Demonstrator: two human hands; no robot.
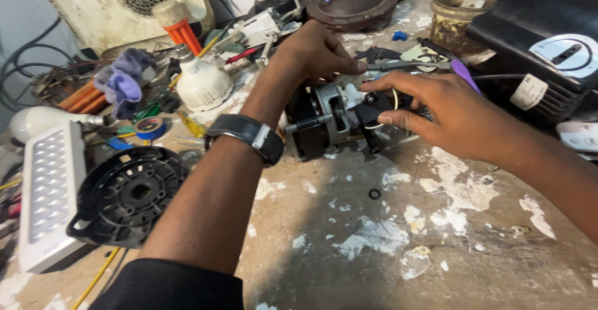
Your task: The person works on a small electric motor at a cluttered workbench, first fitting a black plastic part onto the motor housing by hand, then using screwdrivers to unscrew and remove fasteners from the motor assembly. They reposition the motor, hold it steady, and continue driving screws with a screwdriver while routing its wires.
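Paint-flecked workbench (pixel 386 248) – both hands, left hand (pixel 314 51) and right hand (pixel 448 114), gripping small motor (pixel 330 120)

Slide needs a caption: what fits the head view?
Both hands, left and right, grip a small electric motor on a paint-flecked workbench.

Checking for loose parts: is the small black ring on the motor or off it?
Off: the ring lies alone on the bench, apart from the motor.
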